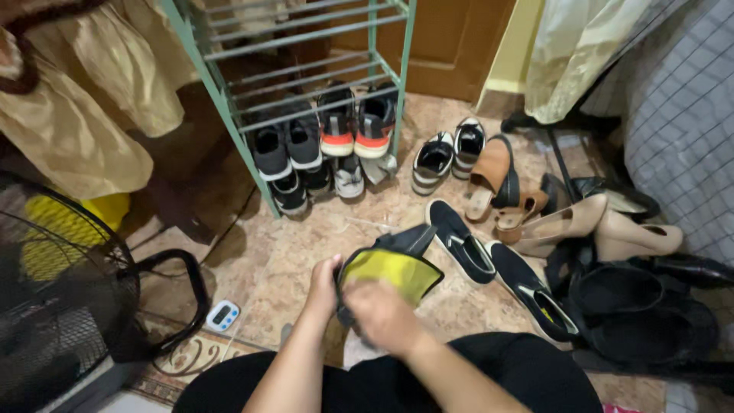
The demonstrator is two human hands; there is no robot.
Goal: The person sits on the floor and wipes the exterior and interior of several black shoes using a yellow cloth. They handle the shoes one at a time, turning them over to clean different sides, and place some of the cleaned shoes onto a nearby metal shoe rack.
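Above the tiled floor [267,268], the left hand [323,287] is clamped on the black shoe with yellow lining [394,269] while the right hand [382,315], blurred, presses inside it, so a loose hold could drop it onto the black slip-on shoes [489,268].

Black shoe [390,264] with yellow lining; green rack [229,115]; tan sandals [493,176]

A tiled floor [283,260] is carrying a green metal shoe rack [306,84] at the far left, with black sneakers [287,149] sitting beneath it. To the right, tan sandals [493,180], beige heels [604,229] and black slip-ons [497,268] are lying scattered, while a small white timer [222,315] is resting near left.
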